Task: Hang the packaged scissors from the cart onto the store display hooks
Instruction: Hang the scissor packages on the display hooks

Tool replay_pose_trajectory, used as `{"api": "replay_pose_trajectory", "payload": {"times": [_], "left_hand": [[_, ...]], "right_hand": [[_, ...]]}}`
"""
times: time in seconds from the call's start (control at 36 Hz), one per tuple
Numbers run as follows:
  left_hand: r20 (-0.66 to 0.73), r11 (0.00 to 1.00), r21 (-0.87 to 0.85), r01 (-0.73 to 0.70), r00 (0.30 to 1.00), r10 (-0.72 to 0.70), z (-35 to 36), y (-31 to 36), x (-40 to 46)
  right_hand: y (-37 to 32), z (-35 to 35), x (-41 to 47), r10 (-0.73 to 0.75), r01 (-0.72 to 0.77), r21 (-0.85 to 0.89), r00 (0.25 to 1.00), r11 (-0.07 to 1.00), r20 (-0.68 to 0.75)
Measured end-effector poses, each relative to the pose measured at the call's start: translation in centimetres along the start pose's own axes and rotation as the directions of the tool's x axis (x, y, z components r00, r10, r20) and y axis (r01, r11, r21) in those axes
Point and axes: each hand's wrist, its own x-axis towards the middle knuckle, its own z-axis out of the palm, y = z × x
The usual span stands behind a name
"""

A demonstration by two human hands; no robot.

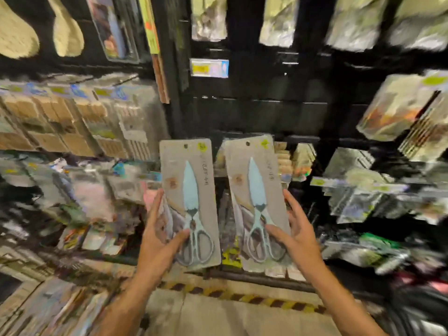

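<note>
I hold two grey cards, each carrying light-blue scissors, upright in front of a dark display wall. My left hand (160,236) grips the left scissors package (191,185) at its lower left edge, thumb across the handles. My right hand (294,235) grips the right scissors package (257,185) at its lower right edge, thumb on the front. Each card has a small hang hole near its top. Above them is a bare stretch of black panel (257,112) with a price tag (209,67); the hooks themselves are too blurred to make out.
Hanging packaged goods crowd the wall: wooden utensils (65,25) upper left, tan packets (72,122) at left, foil-like packs (397,110) at right and above. A yellow-and-black striped strip (242,295) runs along the floor below. The frame is heavily blurred.
</note>
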Motion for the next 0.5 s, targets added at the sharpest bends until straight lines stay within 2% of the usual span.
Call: {"api": "replay_pose_trajectory", "payload": {"times": [0.08, 0.19, 0.5], "left_hand": [[0.054, 1.0, 0.014, -0.01, 0.999, 0.009, 5.2, 1.0, 0.3], [0.168, 0.998, -0.065, -0.019, 0.985, 0.03, 11.0, 2.4, 1.0], [0.23, 0.994, -0.082, -0.072, 0.969, 0.089, 17.8, 5.3, 4.4]], "right_hand": [[-0.3, -5.1, -0.4, 0.002, -0.003, -0.008, 0.998, 1.0, -0.065], [-0.8, -10.6, -0.4, -0.018, 0.015, -0.024, 0.99, 1.0, -0.137], [-1.7, -16.6, 2.3, -0.064, 0.06, -0.022, 0.964, 0.998, -0.256]]}}
